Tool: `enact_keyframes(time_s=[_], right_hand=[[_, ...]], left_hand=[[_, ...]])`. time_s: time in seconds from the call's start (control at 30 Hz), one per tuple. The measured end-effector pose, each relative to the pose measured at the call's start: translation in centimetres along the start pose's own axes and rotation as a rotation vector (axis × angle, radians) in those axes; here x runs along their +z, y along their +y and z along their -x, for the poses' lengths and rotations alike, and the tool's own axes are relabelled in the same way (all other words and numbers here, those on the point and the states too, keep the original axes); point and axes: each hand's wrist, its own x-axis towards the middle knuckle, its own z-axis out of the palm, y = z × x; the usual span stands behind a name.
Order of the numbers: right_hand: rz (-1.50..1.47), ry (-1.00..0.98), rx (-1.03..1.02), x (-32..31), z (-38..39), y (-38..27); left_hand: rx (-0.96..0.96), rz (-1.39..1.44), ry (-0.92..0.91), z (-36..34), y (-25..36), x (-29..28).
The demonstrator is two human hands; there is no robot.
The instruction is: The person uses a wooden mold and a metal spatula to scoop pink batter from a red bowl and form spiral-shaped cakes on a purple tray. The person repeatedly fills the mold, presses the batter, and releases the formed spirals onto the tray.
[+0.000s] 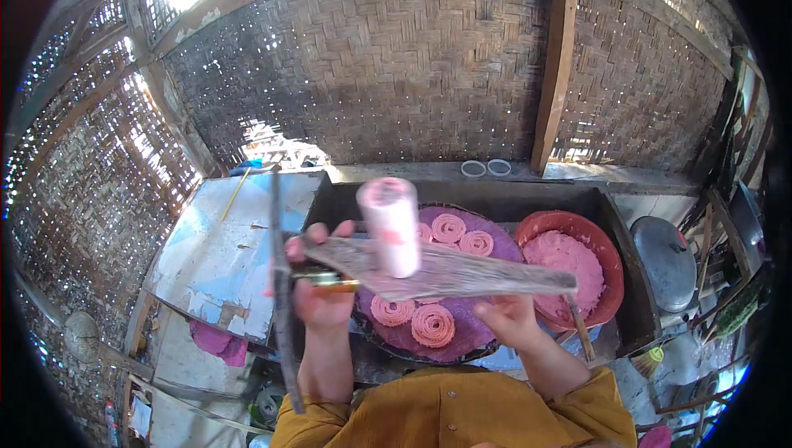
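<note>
Both hands gripping the wooden press (pixel 445 271) level — left hand (pixel 323 287) clamping the 9 o'clock end, right hand (pixel 507 316) gripping underneath — pink cylinder (pixel 390 225) sitting over the purple tray (pixel 487 328) of coils.

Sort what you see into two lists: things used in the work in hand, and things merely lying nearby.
In use: left hand, right hand, wooden press, pink cylinder, round tray, pink coils, red bowl of pink dough.

Lying about: metal lid, pink cloth, small broom.

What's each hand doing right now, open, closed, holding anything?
Left hand: closed around the handle end of the wooden press, with its pink-smeared cylinder.
Right hand: gripping the press's other arm from below, above the tray of pink spirals.
</note>
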Motion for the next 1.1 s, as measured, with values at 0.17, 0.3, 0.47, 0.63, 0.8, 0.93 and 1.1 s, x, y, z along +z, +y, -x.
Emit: enact_keyframes(time_s=[0.17,0.3,0.47,0.63,0.8,0.93,1.1], right_hand=[[0.569,-0.22,0.325,-3.0,4.0,8.0],[0.863,-0.384,0.357,-2.9,4.8,8.9],[0.877,-0.422,0.299,-1.9,6.6,12.3],[0.939,-0.514,0.296,-0.2,6.5,11.2],[0.813,-0.623,0.421,0.9,5.2,9.6],[0.52,-0.58,0.416,1.0,4.8,9.3],[0.072,-0.289,0.69,-3.0,2.5,6.9]], left_hand=[[0.232,-0.086,0.365,3.0,4.7,-2.5],[0.246,-0.164,0.419,3.4,6.8,-3.3],[0.281,-0.185,0.414,4.3,7.1,-3.3],[0.379,-0.165,0.531,3.6,5.8,-2.2],[0.264,-0.171,0.411,3.7,6.1,-2.5],[0.253,-0.161,0.418,3.8,6.1,-2.8],[0.284,-0.208,0.478,3.4,5.9,-2.2]])
